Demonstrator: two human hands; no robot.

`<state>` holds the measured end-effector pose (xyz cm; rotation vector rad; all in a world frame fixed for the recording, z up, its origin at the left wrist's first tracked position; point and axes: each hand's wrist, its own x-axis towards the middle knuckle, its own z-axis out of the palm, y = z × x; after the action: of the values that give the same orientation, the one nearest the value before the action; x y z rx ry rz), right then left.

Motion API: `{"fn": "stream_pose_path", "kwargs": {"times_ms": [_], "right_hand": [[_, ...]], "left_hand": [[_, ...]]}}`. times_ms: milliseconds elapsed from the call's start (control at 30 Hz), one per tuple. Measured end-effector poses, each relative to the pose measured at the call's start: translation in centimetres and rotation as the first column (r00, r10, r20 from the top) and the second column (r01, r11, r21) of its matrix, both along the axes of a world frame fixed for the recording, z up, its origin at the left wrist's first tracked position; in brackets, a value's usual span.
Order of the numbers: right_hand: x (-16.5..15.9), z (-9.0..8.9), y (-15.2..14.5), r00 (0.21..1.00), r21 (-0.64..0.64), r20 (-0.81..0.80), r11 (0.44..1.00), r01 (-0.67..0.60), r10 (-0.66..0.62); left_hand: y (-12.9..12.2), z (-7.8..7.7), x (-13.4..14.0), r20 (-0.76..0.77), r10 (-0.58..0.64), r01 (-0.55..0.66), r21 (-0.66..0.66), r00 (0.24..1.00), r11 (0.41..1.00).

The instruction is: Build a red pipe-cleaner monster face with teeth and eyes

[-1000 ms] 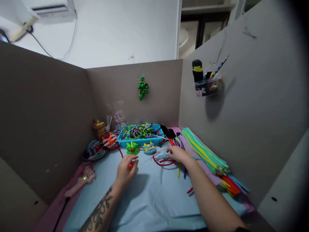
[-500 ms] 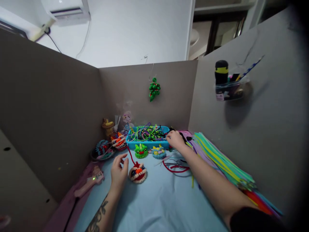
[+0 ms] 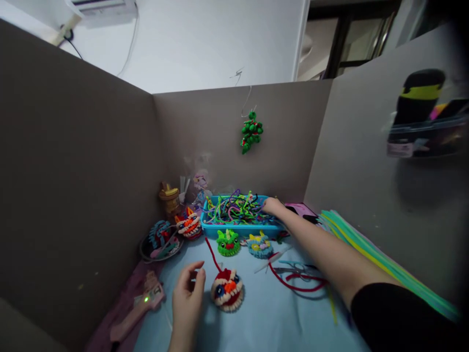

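My left hand [image 3: 188,299] hovers over the blue cloth with its fingers loosely curled and apart, holding nothing. Just right of it sits a red and cream lion head [image 3: 227,295] made of fuzzy stems, with a red stem sticking up behind. My right hand [image 3: 273,207] reaches into the right end of a blue tray [image 3: 242,231] heaped with loose pipe cleaners [image 3: 234,209]. Its fingertips are down among the stems, and whether they pinch one is hidden. In front of the tray stand a green animal head [image 3: 227,243] and a blue and yellow one [image 3: 260,247].
Scissors [image 3: 296,270] and red pipe cleaners [image 3: 308,290] lie under my right forearm. Bundled long stems [image 3: 370,256] line the right side. At left are a pink glue gun [image 3: 135,313], a bowl [image 3: 161,259] and an orange lion head [image 3: 189,226]. Grey panels surround the table.
My right hand has moved from the tray's right rim to inside it, among the stems. The view has shifted closer and leftward; my left hand stays beside the red lion head.
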<state>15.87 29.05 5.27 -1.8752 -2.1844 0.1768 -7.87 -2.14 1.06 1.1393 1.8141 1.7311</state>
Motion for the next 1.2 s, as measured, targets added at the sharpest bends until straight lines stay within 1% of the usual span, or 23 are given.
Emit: {"fn": "stream_pose_path", "kwargs": {"times_ms": [133, 167, 200, 267, 300, 367, 400, 467, 500, 533, 600, 633, 700, 733, 767, 800, 867, 900, 1000, 1067, 1100, 1133, 1200], "right_hand": [[1.9, 2.9, 2.2, 0.995, 0.058, -0.099, 0.998, 0.009, -0.003], [2.2, 3.5, 2.5, 0.99, 0.093, -0.139, 0.996, 0.014, -0.001], [2.5, 4.2, 2.7, 0.977, 0.155, -0.212, 0.988, 0.013, 0.021], [2.7, 5.1, 2.9, 0.895, 0.291, -0.424, 0.957, -0.01, 0.138], [2.7, 5.6, 2.9, 0.85, 0.324, -0.488, 0.945, -0.036, 0.2], [2.6, 6.3, 2.7, 0.78, 0.339, -0.553, 0.934, -0.11, 0.292], [2.5, 6.6, 2.5, 0.746, 0.356, -0.583, 0.926, -0.123, 0.323], [2.3, 7.2, 1.9, 0.651, 0.445, -0.661, 0.894, -0.058, 0.372], [2.1, 7.4, 1.5, 0.62, 0.471, -0.681, 0.881, -0.036, 0.39], [1.9, 7.6, 0.8, 0.612, 0.471, -0.68, 0.88, -0.057, 0.404], [1.1, 7.5, -1.3, 0.641, 0.416, -0.627, 0.886, -0.205, 0.442], [0.5, 7.4, -2.8, 0.648, 0.41, -0.607, 0.88, -0.241, 0.46], [-0.7, 7.1, -6.5, 0.67, 0.486, -0.542, 0.839, -0.243, 0.508], [-1.3, 6.9, -8.7, 0.68, 0.52, -0.494, 0.811, -0.268, 0.542], [-1.8, 6.7, -11.0, 0.68, 0.571, -0.457, 0.775, -0.271, 0.574], [-2.2, 6.4, -13.2, 0.671, 0.612, -0.408, 0.731, -0.302, 0.619], [-2.9, 5.9, -17.3, 0.627, 0.692, -0.299, 0.616, -0.377, 0.719], [-3.1, 5.5, -19.1, 0.598, 0.72, -0.234, 0.549, -0.423, 0.767], [-3.4, 4.1, -23.2, 0.537, 0.726, -0.04, 0.394, -0.564, 0.842], [-3.4, 3.0, -25.0, 0.518, 0.711, 0.063, 0.326, -0.622, 0.853], [-3.4, 2.5, -25.7, 0.519, 0.708, 0.093, 0.31, -0.634, 0.849], [-3.4, 2.0, -26.4, 0.526, 0.707, 0.106, 0.308, -0.637, 0.844], [-3.2, 1.1, -27.6, 0.538, 0.71, 0.106, 0.316, -0.63, 0.836]], "left_hand": [[-0.3, 0.4, 0.2, 0.086, 0.002, 0.0, -0.021, 0.996, 1.0], [-0.3, 0.5, 0.1, 0.1, -0.003, 0.005, -0.02, 0.995, 1.0], [-0.4, 0.4, 0.0, 0.112, -0.012, 0.014, -0.022, 0.994, 1.0], [-0.4, 0.3, -0.3, 0.127, -0.029, 0.033, -0.027, 0.992, 0.999], [-0.4, 0.3, -0.4, 0.131, -0.04, 0.045, -0.032, 0.991, 0.998], [-0.4, 0.1, -0.6, 0.134, -0.043, 0.049, -0.038, 0.99, 0.998], [-0.3, 0.1, -0.7, 0.134, -0.037, 0.042, -0.036, 0.99, 0.998], [-0.3, 0.0, -0.7, 0.128, -0.025, 0.029, -0.03, 0.991, 0.999], [-0.2, 0.0, -0.6, 0.122, -0.019, 0.023, -0.026, 0.992, 0.999], [-0.2, 0.0, -0.6, 0.114, -0.017, 0.02, -0.024, 0.993, 1.0], [-0.2, 0.1, -0.4, 0.098, -0.007, 0.009, -0.019, 0.995, 1.0], [-0.2, 0.3, -0.2, 0.094, 0.001, 0.0, -0.015, 0.996, 1.0], [-0.4, 0.9, 0.4, 0.108, -0.002, 0.004, -0.017, 0.994, 1.0], [-0.6, 1.3, 0.9, 0.122, -0.023, 0.026, -0.025, 0.992, 0.999], [-0.8, 1.9, 1.5, 0.145, -0.07, 0.076, -0.039, 0.987, 0.996], [-1.0, 2.4, 2.1, 0.169, -0.135, 0.144, -0.046, 0.976, 0.989], [-1.5, 3.6, 3.6, 0.201, -0.266, 0.276, -0.021, 0.943, 0.961], [-1.7, 4.0, 4.3, 0.22, -0.31, 0.317, 0.003, 0.925, 0.948], [-2.0, 4.7, 6.0, 0.264, -0.36, 0.355, 0.071, 0.895, 0.932], [-2.3, 4.4, 6.6, 0.259, -0.388, 0.373, 0.107, 0.884, 0.922], [-2.6, 4.2, 6.8, 0.264, -0.372, 0.355, 0.111, 0.89, 0.928], [-2.8, 3.9, 6.8, 0.264, -0.362, 0.344, 0.112, 0.894, 0.932], [-3.5, 3.3, 6.7, 0.237, -0.36, 0.342, 0.116, 0.902, 0.933]]}}
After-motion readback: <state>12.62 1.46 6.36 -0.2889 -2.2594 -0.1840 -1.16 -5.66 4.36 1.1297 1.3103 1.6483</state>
